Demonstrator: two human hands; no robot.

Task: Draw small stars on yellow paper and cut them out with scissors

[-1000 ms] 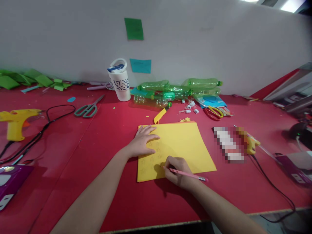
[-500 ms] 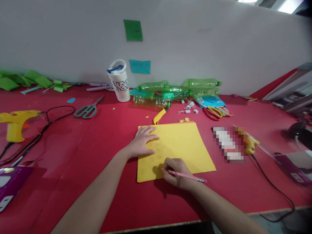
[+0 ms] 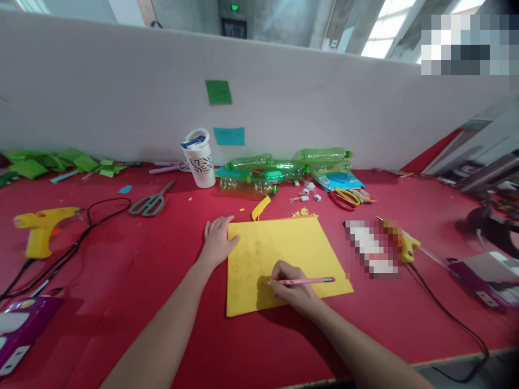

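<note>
A stack of yellow paper (image 3: 292,248) lies on the red table in front of me, with faint pencilled star-like shapes along its left part. My right hand (image 3: 294,286) is closed round a pink pencil (image 3: 310,280), its tip at the paper among the drawn shapes. At the sheet's upper left edge rests my left hand (image 3: 219,240), fingers spread, the thumb on the paper and the other fingers partly on the table. Just beyond the far edge sit a yellow utility knife (image 3: 260,208) and several small yellow star cut-outs (image 3: 305,213).
Green plastic bottles (image 3: 247,186) and a white cup (image 3: 200,165) stand along the partition. Grey scissors (image 3: 152,202) and a yellow glue gun (image 3: 44,229) with cables lie left. Red-and-yellow scissors (image 3: 344,199), another glue gun (image 3: 408,247) and a purple power strip (image 3: 482,281) are right.
My left hand has slid left from the paper to its edge. The pencil stays in my right hand, now held more level. The camera view has tilted up, showing more beyond the partition.
</note>
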